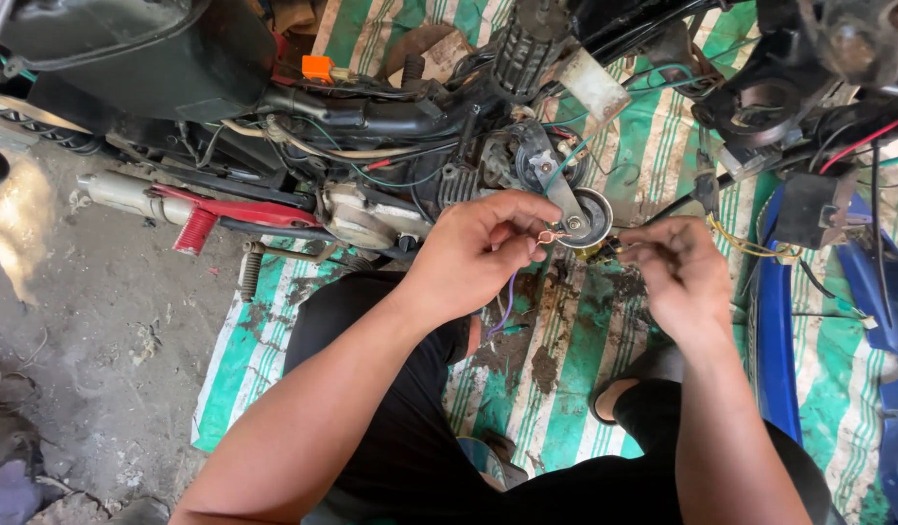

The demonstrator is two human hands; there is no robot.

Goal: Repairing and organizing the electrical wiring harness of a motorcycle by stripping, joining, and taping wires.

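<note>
My left hand (483, 248) pinches the bare copper end of a thin purple wire (508, 301) that trails down below my palm. My right hand (677, 272) pinches the other small wire end close to a round black horn (591, 216) on a metal bracket (556, 185). The two hands meet just under the horn, fingertips a short gap apart. Above them lies a stripped motorcycle, with its engine (371, 216) and tangled wiring (391, 146) exposed.
A green and white striped mat (575, 389), stained with dirt, covers the ground under me. Blue body panels (779, 340) lie at the right. A red footrest bar (230, 212) and a silver exhaust pipe (119, 192) lie at the left, over bare concrete (89, 340). An orange connector (317, 66) sits on the frame.
</note>
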